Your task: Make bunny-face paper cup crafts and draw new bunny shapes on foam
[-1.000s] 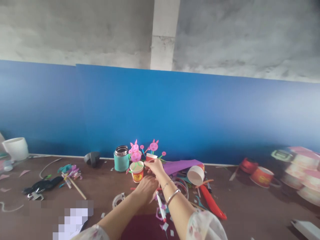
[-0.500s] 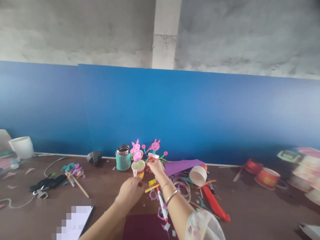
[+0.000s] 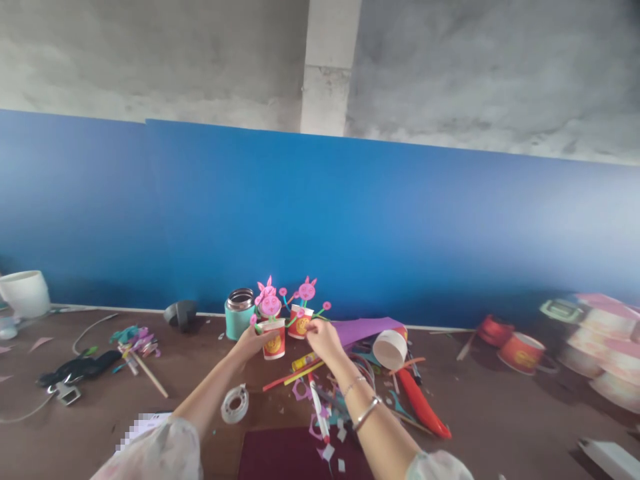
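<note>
Far to the left of the left grip, a white container (image 3: pixel 25 295) stands on the brown surface (image 3: pixel 465 407). Closer in lie a black strap (image 3: pixel 83 369) with a metal buckle, a heap of teal and purple pieces (image 3: pixel 136 339) and a wooden stick (image 3: pixel 151 375). A teal jar (image 3: pixel 239 319), open at the top, stands just behind and left of the left grip; a roll of tape (image 3: pixel 235 404) lies nearer the wearer than that grip.

The left grip (image 3: pixel 251 341) is closed on the left side of the front red cup (image 3: pixel 275 342), which stands upright with a pink paper face (image 3: pixel 271 305) above its rim. Just right of and behind this grip is the rear red cup (image 3: pixel 301 323), also upright, under an eared pink face (image 3: pixel 307 291).

The right grip (image 3: pixel 325 337) has its fingertips close together at that cup's right side; whether they clamp it I cannot tell. Below this grip lie a yellow tube (image 3: pixel 303 362) and a white marker (image 3: pixel 319 408). To its right come a purple sheet (image 3: pixel 363 329), a tipped cup (image 3: pixel 390 350), a long red object (image 3: pixel 425 408) and, well apart, a red mug (image 3: pixel 521 353).
</note>
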